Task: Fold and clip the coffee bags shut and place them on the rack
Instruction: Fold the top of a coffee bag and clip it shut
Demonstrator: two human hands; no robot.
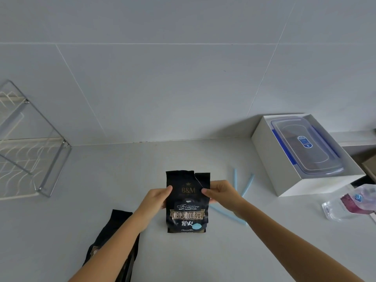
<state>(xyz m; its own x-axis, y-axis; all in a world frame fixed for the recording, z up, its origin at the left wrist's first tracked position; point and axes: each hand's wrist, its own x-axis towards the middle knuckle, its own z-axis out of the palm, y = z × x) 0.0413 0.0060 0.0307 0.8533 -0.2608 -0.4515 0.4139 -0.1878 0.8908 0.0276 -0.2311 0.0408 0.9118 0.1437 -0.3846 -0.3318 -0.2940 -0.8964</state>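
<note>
We hold a black foil coffee bag with gold lettering and a pale blue round sticker (187, 202) upright on the pale grey countertop (223, 251), near the middle of the surface. Our left hand (157, 197) pinches the bag's left edge just under its top, thumb on the printed front and fingers behind. Our right hand (220, 193) grips the right edge at about the same height, thumb tip pressed on the front near the torn notch. The bag's top is open and unfolded — its upper edge is ragged, with a tear running down from the rim right of centre.

A second black foil coffee bag (114, 237) lies flat on the countertop to the left and nearer to us, partly covered by our left forearm.

Three light blue plastic clip sticks (247, 188) lie on the countertop just right of the held bag — one is partly hidden behind our right hand and forearm.

The metal wire rack with a white slatted tray (32, 157) stands at the far left against the grey tiled wall (162, 78), well apart from both bags; we see nothing on the part that shows.

At the right, an open white cardboard box (270, 159) holds a clear plastic container with a blue-clipped lid (307, 145). Nearer the edge lies a clear plastic pouch with a maroon and blue label (352, 202).
</note>
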